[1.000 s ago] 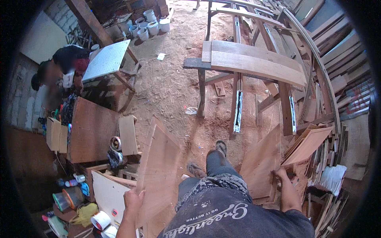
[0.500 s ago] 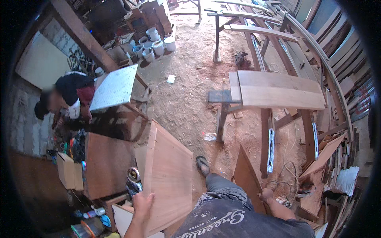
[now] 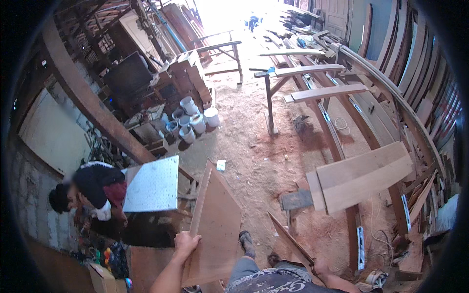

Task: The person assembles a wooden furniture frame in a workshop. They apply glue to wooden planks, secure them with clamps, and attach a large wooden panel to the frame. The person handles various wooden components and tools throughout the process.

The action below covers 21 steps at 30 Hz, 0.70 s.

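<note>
Left hand [image 3: 186, 243], seven o'clock: fingers clasp the edge of a wooden panel [image 3: 217, 222]. Right hand [image 3: 322, 267], five o'clock: fingers grip a second panel [image 3: 289, 238] (fingertips partly hidden). One flanks each side, apparently for balance and clear legs [image 3: 248, 251].

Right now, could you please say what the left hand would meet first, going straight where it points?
Likely the wooden panel the left hand grips by its edge, though depth is unclear.
</note>
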{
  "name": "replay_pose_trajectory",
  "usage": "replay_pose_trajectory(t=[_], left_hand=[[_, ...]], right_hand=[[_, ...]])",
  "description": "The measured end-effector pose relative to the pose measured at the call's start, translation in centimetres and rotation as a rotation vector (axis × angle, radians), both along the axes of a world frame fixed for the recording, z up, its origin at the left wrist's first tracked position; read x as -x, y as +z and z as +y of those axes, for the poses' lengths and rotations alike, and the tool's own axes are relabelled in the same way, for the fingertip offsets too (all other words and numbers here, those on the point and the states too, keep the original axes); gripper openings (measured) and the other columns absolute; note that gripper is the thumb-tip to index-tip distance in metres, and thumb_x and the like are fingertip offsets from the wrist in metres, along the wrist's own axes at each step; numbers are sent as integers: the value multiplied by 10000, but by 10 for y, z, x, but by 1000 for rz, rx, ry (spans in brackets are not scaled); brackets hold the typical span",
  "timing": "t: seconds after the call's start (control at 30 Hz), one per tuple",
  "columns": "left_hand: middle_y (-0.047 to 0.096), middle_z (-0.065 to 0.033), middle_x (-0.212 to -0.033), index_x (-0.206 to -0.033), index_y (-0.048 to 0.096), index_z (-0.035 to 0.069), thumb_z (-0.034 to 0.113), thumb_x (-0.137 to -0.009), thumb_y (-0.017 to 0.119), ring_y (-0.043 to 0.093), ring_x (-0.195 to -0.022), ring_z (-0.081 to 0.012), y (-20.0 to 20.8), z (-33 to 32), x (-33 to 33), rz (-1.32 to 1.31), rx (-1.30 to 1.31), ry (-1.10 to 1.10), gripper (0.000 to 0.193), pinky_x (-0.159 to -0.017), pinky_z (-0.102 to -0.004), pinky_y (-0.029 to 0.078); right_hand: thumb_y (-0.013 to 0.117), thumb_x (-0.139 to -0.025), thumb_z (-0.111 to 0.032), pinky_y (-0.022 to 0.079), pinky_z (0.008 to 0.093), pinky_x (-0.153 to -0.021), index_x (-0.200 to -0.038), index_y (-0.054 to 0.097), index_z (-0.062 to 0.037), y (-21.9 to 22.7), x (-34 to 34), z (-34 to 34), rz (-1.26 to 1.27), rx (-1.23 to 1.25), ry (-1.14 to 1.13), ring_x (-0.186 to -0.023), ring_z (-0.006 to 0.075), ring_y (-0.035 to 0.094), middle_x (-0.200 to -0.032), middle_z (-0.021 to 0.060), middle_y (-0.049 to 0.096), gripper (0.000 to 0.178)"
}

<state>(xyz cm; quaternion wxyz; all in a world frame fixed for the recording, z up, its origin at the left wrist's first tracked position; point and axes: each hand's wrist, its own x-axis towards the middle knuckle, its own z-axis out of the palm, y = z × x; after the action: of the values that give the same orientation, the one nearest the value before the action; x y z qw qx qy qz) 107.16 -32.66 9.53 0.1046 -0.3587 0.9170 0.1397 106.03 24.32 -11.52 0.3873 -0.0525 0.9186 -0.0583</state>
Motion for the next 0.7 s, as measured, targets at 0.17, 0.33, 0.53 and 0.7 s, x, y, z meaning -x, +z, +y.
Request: replay_pose_trajectory(t=[0.17, 0.33, 0.53, 0.7], left_hand=[[741, -238, -944, -968, 778, 15, 439, -745, 815, 721, -936, -398, -17, -101, 118, 23, 14, -79, 481, -873, -460, 568], [739, -246, -958, -974, 768, -11, 448, -737, 826, 722, -948, -388, -26, -179, 251, 55, -5, -132, 520, -861, -456, 570], [750, -221, -925, -951, 775, 0, 459, -719, 833, 733, -903, -374, -46, -237, 416, 112, 23, -163, 517, -836, -439, 580], [760, -202, -916, -933, 776, -8, 431, -703, 836, 748, -888, -339, -62, -268, 565, 145, 13, -158, 499, -828, -431, 587]], right_hand=[[654, -861, -359, 550, 504, -786, -1179, 691, -125, -11, 73, -88, 52, 70, -57, -898, 385, 718, -953, 188, 740, 396], [714, -771, -334, 574, 470, -798, -1141, 706, -120, -78, 141, -155, -62, -104, -125, -959, 334, 723, -1051, 169, 730, 428], [706, -779, -332, 546, 490, -893, -1145, 712, -56, -165, 164, -184, 230, -74, -379, -1065, 375, 667, -1150, 239, 683, 459], [652, -878, -367, 534, 462, -945, -1214, 708, -70, -225, 146, -190, 597, -131, -450, -1143, 348, 657, -1236, 201, 685, 453]])
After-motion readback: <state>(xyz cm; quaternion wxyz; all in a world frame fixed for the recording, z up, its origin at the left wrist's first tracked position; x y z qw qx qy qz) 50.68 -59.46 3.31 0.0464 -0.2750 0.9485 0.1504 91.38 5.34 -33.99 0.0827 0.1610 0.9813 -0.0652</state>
